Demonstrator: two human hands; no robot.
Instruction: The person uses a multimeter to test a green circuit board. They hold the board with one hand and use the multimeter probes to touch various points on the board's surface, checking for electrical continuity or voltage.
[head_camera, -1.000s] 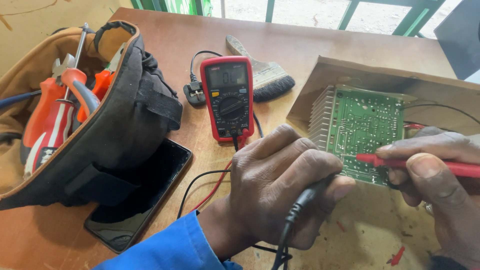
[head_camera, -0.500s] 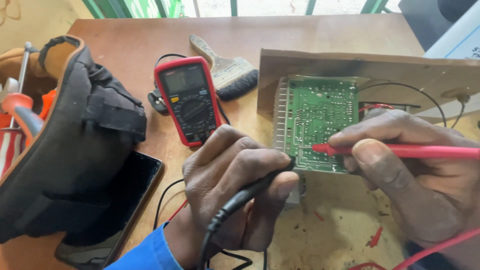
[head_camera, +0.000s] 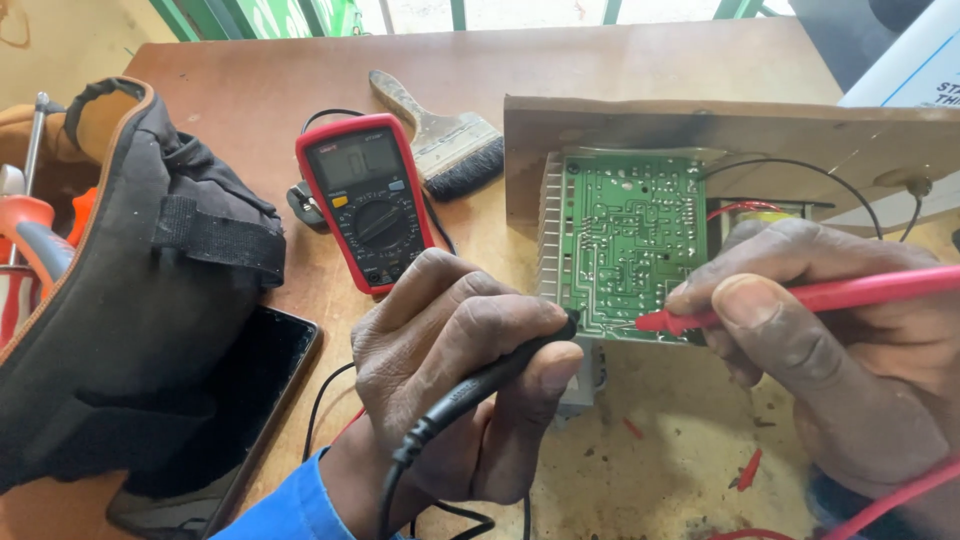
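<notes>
Two hands, two probes, one board. The left hand (head_camera: 455, 385) is clamped on the black probe (head_camera: 480, 385), its tip at the lower left edge of the green board (head_camera: 625, 235). The right hand (head_camera: 840, 345) pinches the red probe (head_camera: 800, 298), its tip on the board's lower edge. The board lies just beyond both hands. Farther left: one phone (head_camera: 225, 400), one bag (head_camera: 140, 290), one red meter (head_camera: 365, 200), one brush (head_camera: 440, 130).

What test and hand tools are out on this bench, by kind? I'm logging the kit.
Test probes: 2, black probe in the left hand, red probe in the right hand
Multimeter: 1
Paintbrush: 1
Tool bag: 1
Circuit board: 1
Phone: 1
Total: 7
</notes>
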